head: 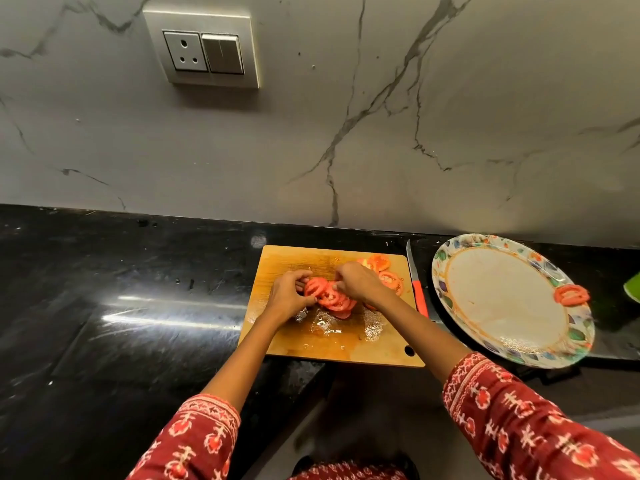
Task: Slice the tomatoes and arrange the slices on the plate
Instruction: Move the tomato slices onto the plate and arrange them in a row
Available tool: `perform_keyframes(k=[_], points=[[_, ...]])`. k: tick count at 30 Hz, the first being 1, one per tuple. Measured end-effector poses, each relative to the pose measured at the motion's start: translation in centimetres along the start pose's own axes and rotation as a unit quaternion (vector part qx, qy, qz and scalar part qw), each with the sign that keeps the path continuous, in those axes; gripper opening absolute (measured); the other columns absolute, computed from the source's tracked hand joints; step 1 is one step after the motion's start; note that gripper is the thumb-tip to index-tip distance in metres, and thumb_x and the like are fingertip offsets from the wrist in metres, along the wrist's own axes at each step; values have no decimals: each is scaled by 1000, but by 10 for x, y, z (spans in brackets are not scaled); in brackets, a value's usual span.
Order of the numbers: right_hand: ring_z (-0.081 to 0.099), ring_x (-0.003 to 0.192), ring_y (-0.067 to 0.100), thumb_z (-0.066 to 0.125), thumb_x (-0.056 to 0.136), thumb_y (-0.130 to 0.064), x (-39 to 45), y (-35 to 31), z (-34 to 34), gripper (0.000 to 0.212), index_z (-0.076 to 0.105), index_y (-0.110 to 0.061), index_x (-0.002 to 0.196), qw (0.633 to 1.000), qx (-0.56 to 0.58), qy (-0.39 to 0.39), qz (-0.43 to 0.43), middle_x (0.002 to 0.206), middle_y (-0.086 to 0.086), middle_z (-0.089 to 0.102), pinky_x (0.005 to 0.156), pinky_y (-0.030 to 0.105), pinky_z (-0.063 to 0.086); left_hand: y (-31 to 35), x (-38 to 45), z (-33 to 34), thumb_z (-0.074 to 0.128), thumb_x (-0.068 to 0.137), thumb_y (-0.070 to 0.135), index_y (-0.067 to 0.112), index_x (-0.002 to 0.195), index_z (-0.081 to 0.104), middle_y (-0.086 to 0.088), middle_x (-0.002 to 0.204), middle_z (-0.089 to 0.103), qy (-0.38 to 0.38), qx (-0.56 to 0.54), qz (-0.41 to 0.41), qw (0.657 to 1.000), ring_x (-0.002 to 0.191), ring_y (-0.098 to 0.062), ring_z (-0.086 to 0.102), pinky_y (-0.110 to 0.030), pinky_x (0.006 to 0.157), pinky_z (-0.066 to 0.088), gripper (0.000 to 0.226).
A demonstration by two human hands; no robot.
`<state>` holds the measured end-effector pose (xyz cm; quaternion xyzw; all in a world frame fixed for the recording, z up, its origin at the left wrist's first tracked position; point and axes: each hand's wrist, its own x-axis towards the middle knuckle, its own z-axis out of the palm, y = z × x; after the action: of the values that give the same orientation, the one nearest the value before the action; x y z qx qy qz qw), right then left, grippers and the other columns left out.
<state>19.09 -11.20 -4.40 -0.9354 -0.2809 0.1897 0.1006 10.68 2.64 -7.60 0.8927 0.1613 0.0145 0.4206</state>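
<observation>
Red slices (329, 294), seemingly between curled fingers (304, 277).

Both arms wear dark red sleeves (519, 420) printed with white-and-orange motifs.

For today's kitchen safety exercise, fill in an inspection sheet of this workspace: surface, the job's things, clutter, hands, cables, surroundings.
Surface: black countertop, glossy; wet patches on the cutting board.
Job's things: pile of tomato slices mid-board; more slices at its far right corner; one slice on the rim of the plate; knife lying between board and plate.
Clutter: green object at the right edge, cut off.
Hands: left hand and right hand both gather the pile.
Cables: nothing seen.
Surroundings: marbled wall; socket and switch plate.
</observation>
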Motion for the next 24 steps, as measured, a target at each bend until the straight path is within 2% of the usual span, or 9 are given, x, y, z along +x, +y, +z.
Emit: perform_keyframes(k=[3, 7, 10, 14, 17, 20, 24], points=[[58, 95, 20, 57, 90, -18, -2, -3, -1, 18, 60, -10, 107, 1000, -6, -8, 4, 104, 7, 61, 68, 26, 43, -3, -2, -1, 78, 69, 7, 13, 123, 57, -8, 119, 58, 14, -2, 12, 1000, 100, -16, 59, -21, 82, 50, 58], [54, 89, 19, 61, 87, -14, -6, -1, 4, 9, 56, -13, 94, 999, 37, -4, 33, 95, 5, 57, 71, 30, 44, -4, -7, -1, 77, 70, 5, 11, 121, 58, -10, 119, 56, 17, -14, 22, 1000, 99, -18, 59, -27, 83, 53, 56], [52, 85, 17, 63, 85, -13, -10, -1, 4, 13, 51, -15, 91, 996, 72, -5, 48, 92, 4, 55, 68, 29, 41, -3, -11, -1, 77, 70, 6, 11, 120, 59, -9, 119, 56, 24, -11, 31, 999, 99, -19, 60, -26, 83, 53, 53], [56, 81, 18, 68, 82, -8, -14, 5, -1, 19, 51, -16, 78, 971, 221, -49, 73, 84, 4, 56, 70, 30, 49, -3, -15, -1, 78, 68, 5, 9, 116, 61, -10, 118, 57, 31, -23, 35, 999, 96, -18, 60, -27, 82, 54, 51], [58, 86, 17, 69, 82, -10, -17, 14, -11, 8, 60, -10, 82, 957, 281, -19, 70, 93, 5, 59, 66, 25, 49, -3, -16, -3, 78, 69, 6, 10, 115, 61, -10, 118, 57, 37, -34, 34, 998, 95, -19, 60, -27, 81, 53, 49], [56, 85, 14, 68, 84, -12, -22, 20, -25, 15, 66, -2, 95, 951, 301, 40, 63, 83, 0, 58, 67, 26, 47, -2, -15, -4, 77, 70, 7, 10, 116, 61, -10, 118, 58, 42, -39, 31, 998, 97, -20, 60, -28, 82, 53, 49], [57, 83, 15, 66, 85, -13, -24, 27, -32, 15, 68, -2, 96, 947, 315, 40, 47, 84, 1, 60, 67, 26, 48, 5, -14, 2, 78, 70, 10, 10, 116, 61, -10, 119, 57, 43, -51, 37, 997, 97, -18, 60, -24, 79, 52, 49]])
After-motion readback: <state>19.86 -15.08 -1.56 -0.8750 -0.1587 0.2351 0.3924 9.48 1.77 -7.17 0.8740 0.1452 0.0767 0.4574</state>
